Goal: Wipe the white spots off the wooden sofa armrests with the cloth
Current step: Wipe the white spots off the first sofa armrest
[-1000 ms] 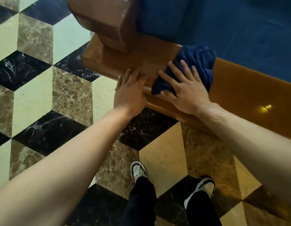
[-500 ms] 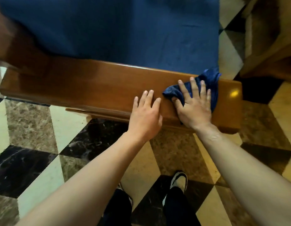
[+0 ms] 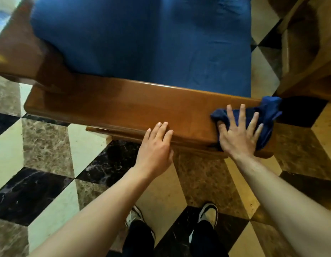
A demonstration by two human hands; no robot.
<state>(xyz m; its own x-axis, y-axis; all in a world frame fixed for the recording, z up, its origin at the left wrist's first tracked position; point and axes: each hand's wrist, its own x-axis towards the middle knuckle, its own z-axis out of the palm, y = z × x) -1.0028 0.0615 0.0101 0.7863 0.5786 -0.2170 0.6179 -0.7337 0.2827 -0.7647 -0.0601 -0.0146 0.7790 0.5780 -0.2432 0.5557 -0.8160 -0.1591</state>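
Presently, I log: right hand [image 3: 238,134] spread flat on cloth [image 3: 266,115], armrest [image 3: 142,108] right end, centre-right of frame; left hand [image 3: 155,145] open, bracing near edge; I'd advise firm, overlapping strokes.

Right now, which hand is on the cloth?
The right hand: it presses flat, fingers spread, on the blue cloth at the armrest end. The left hand rests bare on the armrest's near edge.

the right hand [image 3: 238,135] is covering much of the cloth [image 3: 266,115]; the armrest's [image 3: 142,106] left end is blurring, and the frame's bottom edge is cutting off both shoes [image 3: 209,213].
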